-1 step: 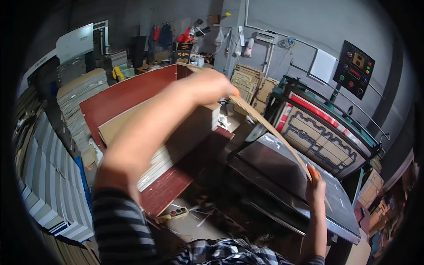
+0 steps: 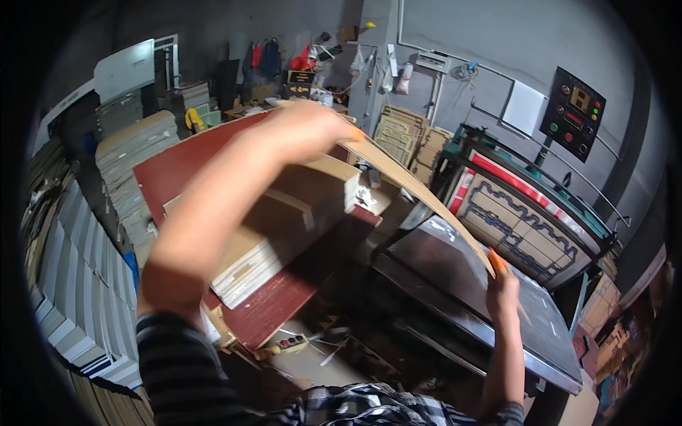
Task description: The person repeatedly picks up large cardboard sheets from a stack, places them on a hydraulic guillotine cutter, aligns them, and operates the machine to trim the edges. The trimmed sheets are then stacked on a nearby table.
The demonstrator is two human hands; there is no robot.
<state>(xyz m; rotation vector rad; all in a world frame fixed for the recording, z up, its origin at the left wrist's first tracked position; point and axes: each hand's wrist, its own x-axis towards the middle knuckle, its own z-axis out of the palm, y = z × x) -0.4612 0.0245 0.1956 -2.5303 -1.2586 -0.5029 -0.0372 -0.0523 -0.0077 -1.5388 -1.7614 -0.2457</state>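
Before one grey wall (image 2: pixel 483 35), our left hand (image 2: pixel 327 129) and right hand (image 2: pixel 504 290) are grasping one thin, bowed brown sheet (image 2: pixel 408 179) near one smooth metal table (image 2: pixel 444 259).

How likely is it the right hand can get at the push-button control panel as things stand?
Probably not: the right hand is holding the brown sheet by its edge, and the push-button control panel looks well beyond it, past the press's tilted die board.

My left hand (image 2: pixel 316 126) looks blurry. Dark shadow fills the middle, the metal table (image 2: pixel 447 259) shines lower right, and edges bend near the black rim.
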